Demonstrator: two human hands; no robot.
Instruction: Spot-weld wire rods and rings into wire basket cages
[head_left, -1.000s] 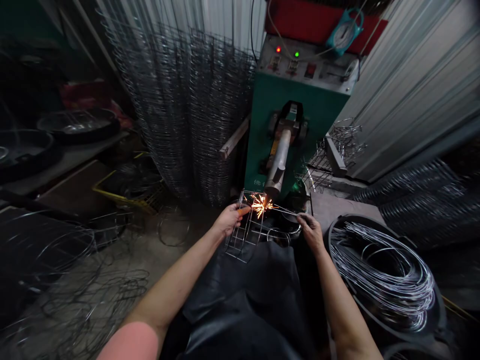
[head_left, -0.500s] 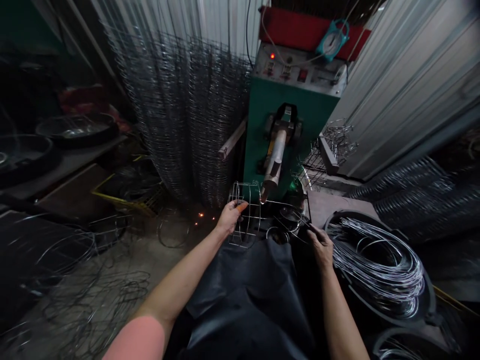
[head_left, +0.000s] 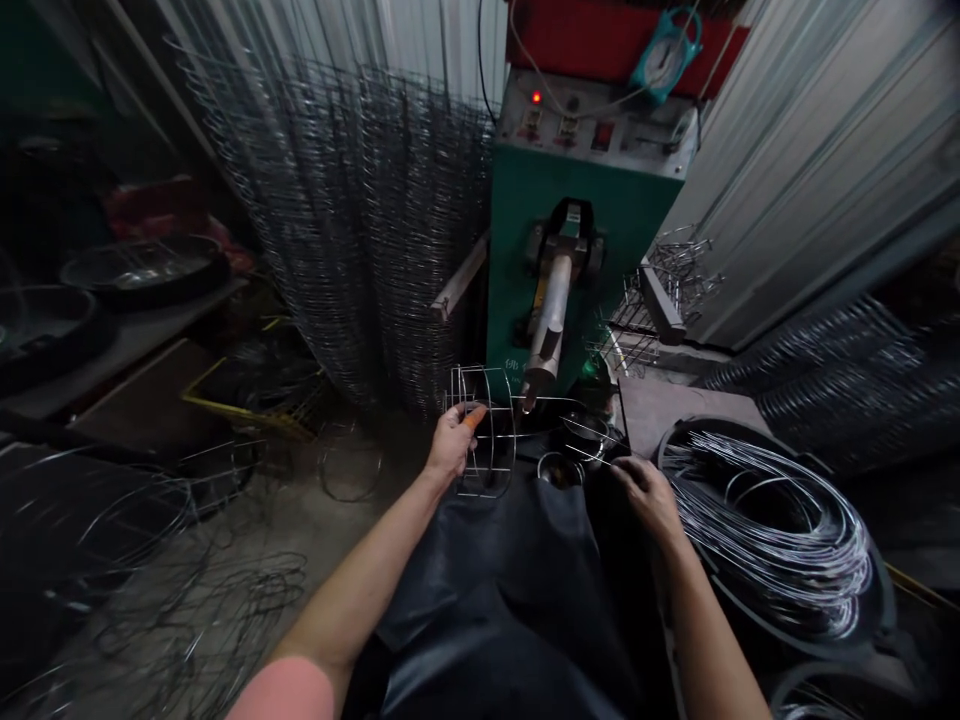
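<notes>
My left hand (head_left: 452,442) is closed on a small round wire frame (head_left: 501,470), which stands on its side just left of the welding machine's lower tip. An orange covering wraps one of that hand's fingers. My right hand (head_left: 646,492) pinches a thin metal wire (head_left: 589,455) that points left toward the frame. Above and between the hands, the electrode arm (head_left: 551,310) of the green spot welder (head_left: 517,230) slants down, with a small glow at its tip. Small round containers (head_left: 561,470) sit below, between my hands.
Tall stacks of wire baskets (head_left: 405,220) lean against the wall at the back left. A black tub (head_left: 877,560) of wire lengths stands at the right. Loose wires (head_left: 217,610) litter the floor at the left, near a yellow-edged crate (head_left: 196,388). A dark apron (head_left: 510,600) covers my lap.
The left hand has shifted slightly left with the wire frame. My right hand has moved a little right and down with the wire. The sparks at the left are gone.
</notes>
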